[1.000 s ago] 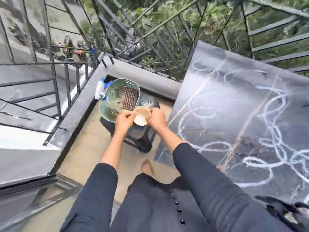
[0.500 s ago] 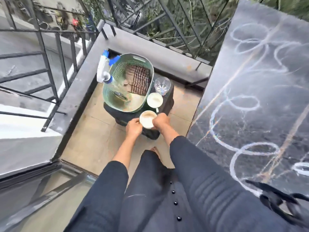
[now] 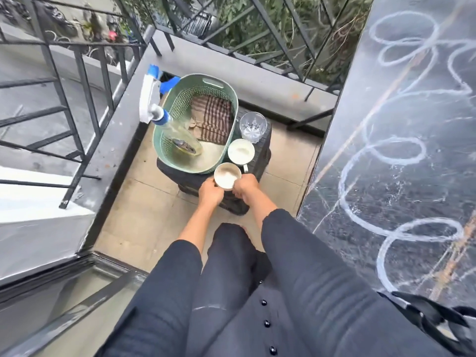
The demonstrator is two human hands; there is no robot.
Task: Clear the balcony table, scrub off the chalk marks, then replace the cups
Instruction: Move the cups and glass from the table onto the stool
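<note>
A cream cup point(image 3: 227, 175) sits at the near edge of a low black stool point(image 3: 260, 161), and both hands hold it. My left hand point(image 3: 210, 194) grips its left side; my right hand point(image 3: 244, 188) grips its right side. Just behind it stands a second white cup point(image 3: 241, 151), with a clear cut glass point(image 3: 252, 126) further back. The dark marble balcony table point(image 3: 401, 191) fills the right side, covered with looping white chalk marks point(image 3: 360, 212).
A green plastic basket point(image 3: 206, 85) on the stool holds a checked cloth point(image 3: 212, 118) and a spray bottle point(image 3: 164, 119). Black metal railings point(image 3: 85, 81) and a grey ledge point(image 3: 257, 83) enclose the tiled floor point(image 3: 144, 210). A black strap point(image 3: 432, 318) lies on the table's near corner.
The two stacked cups have been separated: one now stands on the stool behind, and both hands have lowered the other to the stool's near edge. The view has tilted down.
</note>
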